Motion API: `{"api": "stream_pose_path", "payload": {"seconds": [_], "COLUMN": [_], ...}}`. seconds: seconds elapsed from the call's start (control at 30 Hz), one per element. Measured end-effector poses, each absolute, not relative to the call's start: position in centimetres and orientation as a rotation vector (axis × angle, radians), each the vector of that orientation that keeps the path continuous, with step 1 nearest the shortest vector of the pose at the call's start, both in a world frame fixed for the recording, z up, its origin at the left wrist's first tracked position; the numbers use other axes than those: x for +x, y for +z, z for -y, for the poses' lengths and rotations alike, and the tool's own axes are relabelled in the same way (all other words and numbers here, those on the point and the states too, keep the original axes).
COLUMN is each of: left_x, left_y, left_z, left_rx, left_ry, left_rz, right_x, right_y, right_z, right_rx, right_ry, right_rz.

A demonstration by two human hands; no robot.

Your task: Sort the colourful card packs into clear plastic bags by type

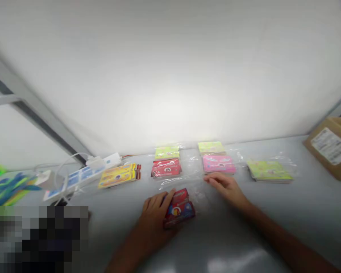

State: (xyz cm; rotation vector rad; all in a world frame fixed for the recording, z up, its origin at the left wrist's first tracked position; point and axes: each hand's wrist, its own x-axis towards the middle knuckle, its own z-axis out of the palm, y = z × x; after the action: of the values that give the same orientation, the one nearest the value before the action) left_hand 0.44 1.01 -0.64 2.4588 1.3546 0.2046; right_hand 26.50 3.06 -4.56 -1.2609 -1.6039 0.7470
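Gray desk [315,204], lower frame
Power strip [81,176] and yellow cards [118,175] at left, red cards [167,169] at center, pink cards [218,163] and lime-green cards [269,170] right of center, cardboard box [333,149] at far right.

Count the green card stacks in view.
3: a left green stack behind red cards, a middle green stack behind pink cards, and a right green stack. Others may be hidden.
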Motion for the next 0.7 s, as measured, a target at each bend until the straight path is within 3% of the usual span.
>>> {"api": "stream_pose_path", "payload": {"seconds": [0.27, 0.7], "left_x": [0.40, 0.18], "left_y": [-0.64, -0.63], "left_z": [-0.99, -0.83], "left_rx": [2.458, 2.467], "left_ry": [0.201, 0.178], "left_rz": [-1.359, -1.371], "right_x": [26.93, 26.45], "right_y": [-5.31, -5.71], "right_z": [-3.92, -3.94], "right_rx": [-1.265, -1.259], "right_ry": [0.556, 0.593], "right_rz": [1.777, 2.062]}}
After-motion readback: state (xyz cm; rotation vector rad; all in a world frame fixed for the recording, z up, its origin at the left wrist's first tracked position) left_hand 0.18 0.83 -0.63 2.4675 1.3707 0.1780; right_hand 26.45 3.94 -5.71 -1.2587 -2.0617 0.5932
